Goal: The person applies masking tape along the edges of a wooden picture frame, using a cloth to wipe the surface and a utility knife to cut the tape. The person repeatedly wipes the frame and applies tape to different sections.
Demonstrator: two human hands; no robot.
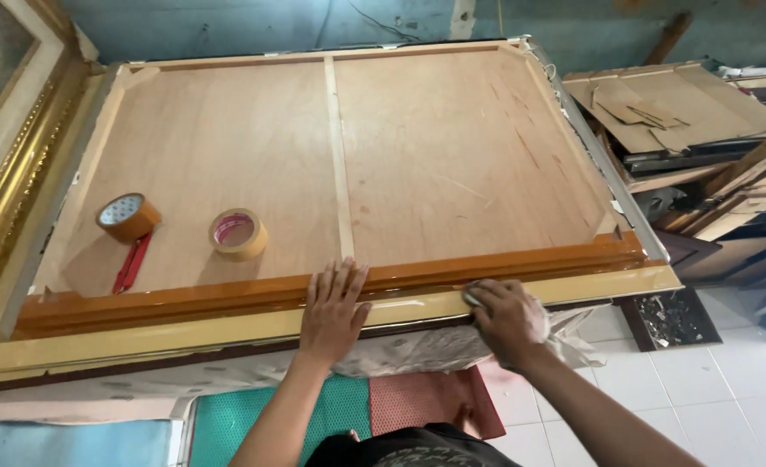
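Observation:
A large picture frame [184, 322] lies face down, its plywood backing [452, 156] up, with a brown and cream moulding along the near edge. My left hand [333, 310] rests flat on that moulding, fingers spread, holding nothing. My right hand [508, 318] is closed on a small whitish cloth [472, 298], pressed against the cream strip of the near edge. Two rolls of tape lie on the backing at the left: a brown one [128, 216] and a paler one [239, 233]. A red cutter [131, 262] lies beside the brown roll.
A gilded frame [3, 164] leans at the far left. Stacks of cardboard and mouldings [686, 112] stand at the right. White floor tiles [711, 389] lie lower right, green and red mats [374, 415] under me. A patterned cover [400, 355] hangs below the frame.

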